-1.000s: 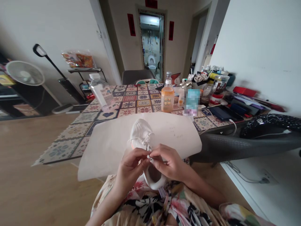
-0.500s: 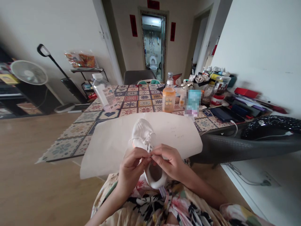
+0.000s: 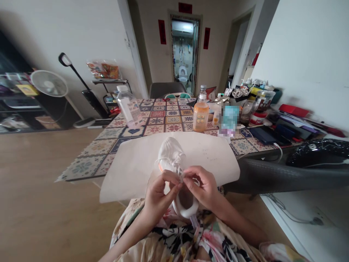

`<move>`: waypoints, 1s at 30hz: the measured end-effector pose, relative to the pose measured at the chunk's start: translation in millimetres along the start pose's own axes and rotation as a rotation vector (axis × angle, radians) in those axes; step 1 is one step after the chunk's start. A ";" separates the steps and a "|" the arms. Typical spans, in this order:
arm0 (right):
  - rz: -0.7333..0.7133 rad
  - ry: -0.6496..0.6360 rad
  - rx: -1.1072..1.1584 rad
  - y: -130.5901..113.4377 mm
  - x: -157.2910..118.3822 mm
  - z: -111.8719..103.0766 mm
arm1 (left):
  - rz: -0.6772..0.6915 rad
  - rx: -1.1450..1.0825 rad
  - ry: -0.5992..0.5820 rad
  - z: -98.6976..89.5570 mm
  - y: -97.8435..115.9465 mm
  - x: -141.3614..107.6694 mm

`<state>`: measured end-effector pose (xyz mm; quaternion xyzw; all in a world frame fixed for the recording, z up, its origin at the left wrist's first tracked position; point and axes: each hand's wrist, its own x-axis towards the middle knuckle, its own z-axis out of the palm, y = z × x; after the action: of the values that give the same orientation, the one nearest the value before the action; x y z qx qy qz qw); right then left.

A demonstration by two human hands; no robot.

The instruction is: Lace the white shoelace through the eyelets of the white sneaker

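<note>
A white lace-up shoe [image 3: 171, 150] points away from me, its toe over a white sheet [image 3: 136, 165] and its heel at my lap. Over the shoe's opening, my left hand [image 3: 160, 189] pinches a white shoelace [image 3: 178, 170] between thumb and forefinger. Close beside it, my right hand [image 3: 202, 185] also pinches the lace, fingertips almost meeting those of the left. Loose lace loops lie across the upper part of the shoe. The shoe's tongue is partly hidden behind my fingers.
A patterned cloth covers the table [image 3: 158, 112]. On it stand a clear bottle [image 3: 129, 109], an orange drink bottle [image 3: 200, 117] and a dark tablet [image 3: 265, 134] with a cable. A grey chair [image 3: 267, 176] is on the right. A fan [image 3: 49, 83] stands at far left.
The whole view has shifted, so the scene sits further right. My fingertips have moved slightly apart, with the lace still pinched at the shoe's opening.
</note>
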<state>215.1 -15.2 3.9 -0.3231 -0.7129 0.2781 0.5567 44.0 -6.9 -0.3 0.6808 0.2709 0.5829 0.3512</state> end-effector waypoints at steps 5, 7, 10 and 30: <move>-0.176 -0.130 -0.169 -1.2 4.5 -5.7 | 0.074 0.054 0.025 -3.7 -3.1 -0.1; -0.179 -0.123 -0.208 -1.0 5.9 -7.2 | 0.121 0.089 0.004 -5.3 -4.3 1.6; -0.111 -0.148 -0.173 -1.8 7.1 -9.6 | 0.173 0.131 -0.001 -6.8 -5.3 4.9; -0.385 -0.245 -0.146 -0.3 11.9 -27.3 | -0.107 0.235 0.088 -17.1 -21.9 21.9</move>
<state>239.6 -5.2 17.6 -0.1845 -0.8418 0.1516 0.4840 31.9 26.2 -3.3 0.6755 0.3887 0.5569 0.2873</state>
